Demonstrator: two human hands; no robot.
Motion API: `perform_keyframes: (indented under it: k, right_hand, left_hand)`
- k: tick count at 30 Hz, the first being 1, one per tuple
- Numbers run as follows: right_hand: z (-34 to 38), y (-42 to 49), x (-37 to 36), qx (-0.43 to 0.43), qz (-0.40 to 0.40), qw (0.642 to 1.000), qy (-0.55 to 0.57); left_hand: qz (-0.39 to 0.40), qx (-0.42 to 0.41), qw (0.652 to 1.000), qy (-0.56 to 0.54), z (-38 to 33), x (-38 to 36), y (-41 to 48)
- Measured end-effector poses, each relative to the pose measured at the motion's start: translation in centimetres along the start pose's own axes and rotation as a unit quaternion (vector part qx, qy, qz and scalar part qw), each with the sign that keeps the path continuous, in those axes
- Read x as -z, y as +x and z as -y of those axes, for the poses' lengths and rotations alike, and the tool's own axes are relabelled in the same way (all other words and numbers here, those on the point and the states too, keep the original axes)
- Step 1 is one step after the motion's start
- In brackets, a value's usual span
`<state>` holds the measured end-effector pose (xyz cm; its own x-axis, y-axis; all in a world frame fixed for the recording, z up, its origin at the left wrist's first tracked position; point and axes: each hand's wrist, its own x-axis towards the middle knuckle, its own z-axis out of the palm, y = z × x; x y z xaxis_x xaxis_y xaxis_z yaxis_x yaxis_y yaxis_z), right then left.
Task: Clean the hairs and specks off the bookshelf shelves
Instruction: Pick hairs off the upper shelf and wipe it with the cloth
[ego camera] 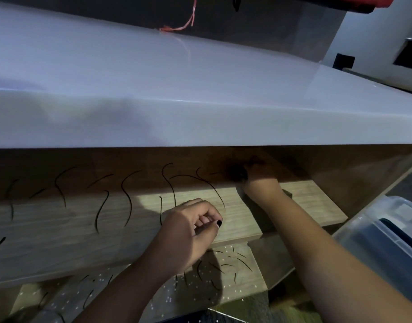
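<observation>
- Mostly, long dark curved hairs lay across the light wooden upper shelf; white specks dotted the lower shelf.
- Left hand hung curled, thumb against fingertips; hold unclear.
- Right hand sat at the shelf's shadowed back beside a dark clump; grip unclear.

Dim room, dark wall behind, pale wall at right, clear plastic bin lower right

A red string lies at the far edge of the white tabletop. A clear box with a lid sits low, off its right end.
</observation>
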<state>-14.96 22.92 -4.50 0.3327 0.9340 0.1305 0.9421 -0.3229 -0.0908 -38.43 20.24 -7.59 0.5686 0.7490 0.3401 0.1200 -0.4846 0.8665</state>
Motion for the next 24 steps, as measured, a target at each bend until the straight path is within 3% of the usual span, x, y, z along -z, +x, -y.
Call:
perform_keyframes:
  k: [8,14,19,24]
  right_hand:
    - [-2.0,3.8,0.6,-0.118,-0.009,0.993,0.024]
    - [0.6,1.3,0.3,-0.019,0.022,1.000,0.009]
    - [1.6,-2.5,0.1,0.078,-0.016,0.996,0.028]
    - [1.7,-2.1,-0.5,0.099,-0.015,0.994,0.037]
  left_hand:
    - [-0.008,-0.005,1.000,0.011,-0.1,0.2,0.2]
    - [-0.026,0.003,1.000,-0.012,0.0,-0.2,0.3]
    - [-0.020,-0.002,1.000,-0.003,0.0,-0.2,0.1]
    - [-0.010,-0.012,1.000,-0.005,0.0,-0.2,0.2]
